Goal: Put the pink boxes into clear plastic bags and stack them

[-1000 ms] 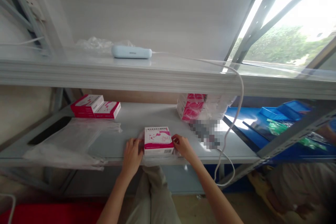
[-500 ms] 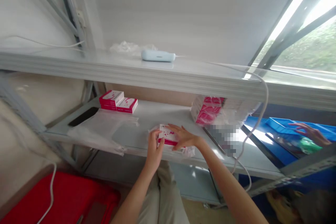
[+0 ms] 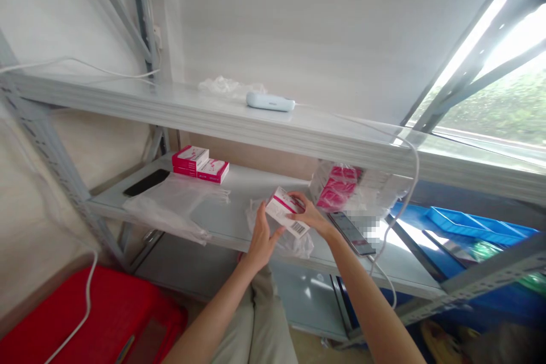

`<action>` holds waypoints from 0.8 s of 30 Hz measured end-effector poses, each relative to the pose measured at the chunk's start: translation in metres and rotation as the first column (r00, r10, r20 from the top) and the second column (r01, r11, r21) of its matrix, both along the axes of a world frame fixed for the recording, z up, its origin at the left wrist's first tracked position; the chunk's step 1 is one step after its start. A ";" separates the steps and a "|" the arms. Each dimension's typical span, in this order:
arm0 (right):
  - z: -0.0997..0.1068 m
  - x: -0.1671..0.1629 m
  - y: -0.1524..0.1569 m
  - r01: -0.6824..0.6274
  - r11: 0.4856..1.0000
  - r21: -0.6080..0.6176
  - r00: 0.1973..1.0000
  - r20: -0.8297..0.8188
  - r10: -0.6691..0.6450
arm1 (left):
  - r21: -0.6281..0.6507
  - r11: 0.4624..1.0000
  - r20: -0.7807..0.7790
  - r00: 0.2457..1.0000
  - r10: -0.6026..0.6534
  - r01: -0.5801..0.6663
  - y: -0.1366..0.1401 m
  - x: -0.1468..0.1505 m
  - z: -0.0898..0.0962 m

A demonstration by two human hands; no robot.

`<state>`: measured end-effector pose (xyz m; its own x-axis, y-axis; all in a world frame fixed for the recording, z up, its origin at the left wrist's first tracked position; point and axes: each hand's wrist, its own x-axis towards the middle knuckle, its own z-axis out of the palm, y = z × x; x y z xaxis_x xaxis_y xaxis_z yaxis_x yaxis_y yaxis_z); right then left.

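**Op:** Over the middle shelf (image 3: 239, 222) I'm watching both hands working one small pink-and-white box (image 3: 286, 211). It's lifted clear of the shelf surface, tilted, barcode end pointing down toward me.

**Spotter:** Who's got the grip?

**Op:** The right hand (image 3: 310, 215) is closing around the box from the far right side, fingers curling over the top edge. The left hand (image 3: 261, 242) is coming up from below, palm open, fingertips touching the near left edge: propping it, I'd say, not clamping.

**Spotter:** Which way is the long axis running?

**Op:** Upper left to lower right, sloping down toward the right wrist. So the box is sitting between the two hands, with the right one carrying it. Neither is nearer; both are in contact.

**Spotter:** What's underneath?

**Op:** A crumpled clear plastic bag (image 3: 294, 243) is lying on the shelf directly below the box, hanging over the front lip. I can't tell whether the box is touching it.

**Spotter:** Anything close by?

**Op:** A phone (image 3: 350, 232) is lying just right of the right wrist. A wrapped bundle of pink boxes (image 3: 336, 190) is sitting behind that hand. Two more pink boxes (image 3: 200, 164) are stacked well to the left, a sheaf of flat clear bags (image 3: 174, 207) in front of them.
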<state>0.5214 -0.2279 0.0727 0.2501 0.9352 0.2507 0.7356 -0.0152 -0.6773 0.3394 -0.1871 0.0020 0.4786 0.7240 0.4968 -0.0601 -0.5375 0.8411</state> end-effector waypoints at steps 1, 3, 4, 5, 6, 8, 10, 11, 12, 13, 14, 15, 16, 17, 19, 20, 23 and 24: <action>0.003 -0.001 -0.002 -0.018 0.999 0.034 0.996 -0.081 0.021 | 0.038 0.999 0.001 1.000 0.002 -0.002 -0.003 0.001 0.002; 0.008 -0.008 -0.004 -0.023 0.995 0.102 0.972 -0.232 0.047 | 0.104 0.995 -0.006 1.000 0.000 0.001 -0.011 0.004 0.008; 0.011 -0.014 -0.004 -0.005 0.991 0.130 0.956 -0.291 0.043 | 0.122 0.992 -0.018 1.000 -0.011 0.013 -0.016 0.006 0.012; 0.014 -0.022 -0.004 0.024 0.988 0.151 0.938 -0.345 0.030 | 0.125 0.992 -0.030 0.999 -0.023 0.027 -0.021 0.009 0.017; 0.017 -0.031 -0.003 0.061 0.985 0.162 0.916 -0.401 0.009 | 0.115 0.993 -0.032 0.999 -0.029 0.032 -0.024 0.011 0.022; 0.024 -0.051 0.000 0.148 0.974 0.170 0.858 -0.513 -0.041 | 0.070 0.997 0.017 1.000 -0.013 0.012 -0.027 0.012 0.034; 0.031 -0.068 0.003 0.211 0.958 0.193 0.811 -0.582 -0.061 | 0.038 0.999 0.111 0.994 -0.003 -0.001 -0.022 0.005 0.047; 0.033 -0.075 0.003 0.215 0.951 0.223 0.803 -0.595 -0.042 | 0.026 1.000 0.164 0.986 -0.009 0.004 -0.016 -0.002 0.054; 0.035 -0.080 0.004 0.194 0.945 0.263 0.806 -0.592 -0.001 | 0.006 1.000 0.222 0.975 -0.014 0.013 -0.008 -0.011 0.061; 0.036 -0.085 0.005 0.147 0.940 0.308 0.817 -0.574 0.061 | -0.035 0.999 0.282 0.959 -0.016 0.027 0.000 -0.022 0.068; 0.037 -0.090 0.007 0.080 0.932 0.353 0.828 -0.544 0.135 | -0.096 0.994 0.340 0.940 -0.014 0.049 0.009 -0.034 0.075; 0.036 -0.095 0.010 0.008 0.918 0.396 0.836 -0.506 0.211 | -0.171 0.982 0.391 0.920 -0.007 0.080 0.018 -0.046 0.081; 0.035 -0.101 0.016 -0.053 0.898 0.436 0.843 -0.463 0.274 | -0.240 0.963 0.421 0.907 -0.013 0.125 0.028 -0.059 0.087; 0.033 -0.107 0.023 -0.092 0.875 0.475 0.849 -0.422 0.318 | -0.284 0.945 0.427 0.904 -0.027 0.162 0.038 -0.072 0.092; 0.029 -0.123 0.045 -0.091 0.830 0.550 0.868 -0.365 0.337 | -0.284 0.944 0.367 0.929 -0.056 0.169 0.062 -0.094 0.101; 0.027 -0.131 0.058 -0.067 0.813 0.578 0.877 -0.355 0.325 | -0.236 0.963 0.308 0.950 -0.055 0.132 0.076 -0.103 0.104; 0.022 -0.148 0.106 0.000 0.792 0.611 0.895 -0.353 0.272 | 0.029 0.999 0.058 0.998 0.028 -0.030 0.130 -0.123 0.109; 0.020 -0.152 0.124 0.013 0.792 0.610 0.902 -0.350 0.254 | 0.131 0.988 -0.032 0.996 0.081 -0.076 0.152 -0.127 0.109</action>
<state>0.3698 -0.1036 0.0930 0.3463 0.6655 0.6611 0.3706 0.5504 -0.7482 0.2122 -0.0353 0.1110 0.4424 0.6909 0.5717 0.0168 -0.6438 0.7650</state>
